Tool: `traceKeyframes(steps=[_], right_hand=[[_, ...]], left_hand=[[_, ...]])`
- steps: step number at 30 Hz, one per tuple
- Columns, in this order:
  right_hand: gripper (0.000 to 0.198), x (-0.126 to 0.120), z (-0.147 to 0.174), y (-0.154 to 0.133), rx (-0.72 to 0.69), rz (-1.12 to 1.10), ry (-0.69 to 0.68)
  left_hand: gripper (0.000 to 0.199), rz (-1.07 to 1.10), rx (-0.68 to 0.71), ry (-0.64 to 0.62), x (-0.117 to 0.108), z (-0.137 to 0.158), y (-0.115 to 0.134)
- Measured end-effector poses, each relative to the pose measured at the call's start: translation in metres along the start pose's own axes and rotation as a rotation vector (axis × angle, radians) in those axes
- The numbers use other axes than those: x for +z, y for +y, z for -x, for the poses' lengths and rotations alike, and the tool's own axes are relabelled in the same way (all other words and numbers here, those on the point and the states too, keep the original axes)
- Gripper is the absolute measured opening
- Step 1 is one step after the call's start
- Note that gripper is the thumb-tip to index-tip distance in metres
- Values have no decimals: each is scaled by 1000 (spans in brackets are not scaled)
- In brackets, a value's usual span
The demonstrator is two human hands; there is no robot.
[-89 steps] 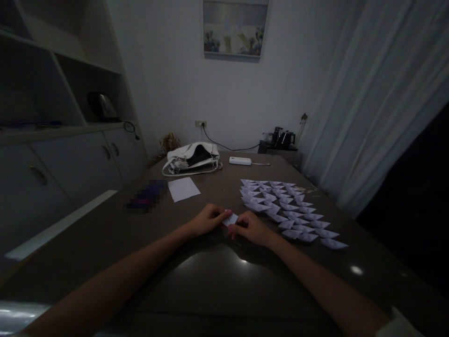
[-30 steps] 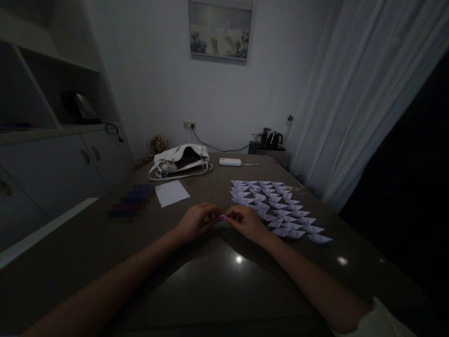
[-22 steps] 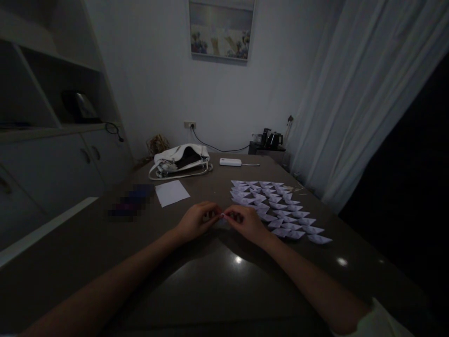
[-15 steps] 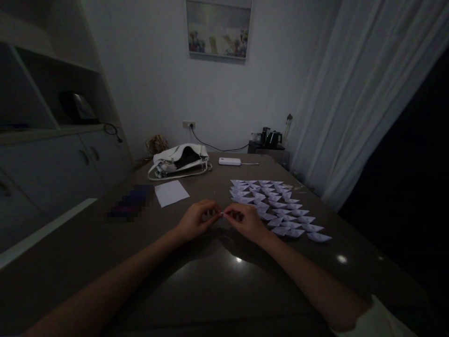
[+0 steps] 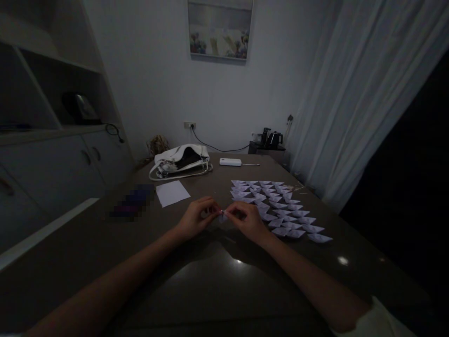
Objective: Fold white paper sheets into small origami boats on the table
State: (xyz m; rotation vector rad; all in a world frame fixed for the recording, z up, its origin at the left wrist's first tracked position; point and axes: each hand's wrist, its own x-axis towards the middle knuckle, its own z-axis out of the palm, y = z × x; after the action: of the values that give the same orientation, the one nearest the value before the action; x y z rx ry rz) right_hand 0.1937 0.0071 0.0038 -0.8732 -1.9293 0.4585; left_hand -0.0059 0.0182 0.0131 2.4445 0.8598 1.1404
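Between my hands is a small piece of folded white paper [image 5: 222, 217], mostly covered by my fingers; its exact shape I cannot make out. My left hand [image 5: 198, 218] pinches its left side between thumb and fingertips. On the opposite side, my right hand [image 5: 248, 220] pinches it the same way, the fingertips of both hands nearly touching. Just beyond and right of my right hand stand rows of folded paper boats [image 5: 277, 205]. A stack or sheet of square white paper [image 5: 172, 193] lies flat to the left, beyond my left hand.
The brown table [image 5: 196, 290] carries a white handbag [image 5: 182, 161] at its far left and a white power bank [image 5: 230, 162] with a strap at the far middle. A blurred dark patch [image 5: 132, 202] covers something at left. A black kettle [image 5: 274, 139] stands beyond the table.
More of the folded paper now shows below my fingertips, hanging between them. Both hands keep their pinch in nearly the same place. The view has shifted very slightly.
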Motion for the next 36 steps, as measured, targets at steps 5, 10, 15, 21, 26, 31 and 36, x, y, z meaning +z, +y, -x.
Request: traceKeyframes(steps=[5,10,15,21,26,31,36], right_hand=[[12,-1,0,5,36,-15,42],[12,-1,-2,7,82,-89,65],[14,-1,-2,9,123,-166,94],[16,-2,-3,12,139,-230,131],[17,-2,-4,14,159,-322,167],[20,-2,-4,14,186,-413,208],[21,-1,-6,9,240,-540,258]], left_hand=[[19,17,-37,36,0,-1,-2],[20,37,-94,68,0,0,-2],[23,36,-132,89,-2,0,-4],[24,74,-184,123,-3,0,-8],[22,144,-223,162,-3,1,-9],[22,218,-226,201,-2,1,-14],[22,305,-224,232,2,1,-12]])
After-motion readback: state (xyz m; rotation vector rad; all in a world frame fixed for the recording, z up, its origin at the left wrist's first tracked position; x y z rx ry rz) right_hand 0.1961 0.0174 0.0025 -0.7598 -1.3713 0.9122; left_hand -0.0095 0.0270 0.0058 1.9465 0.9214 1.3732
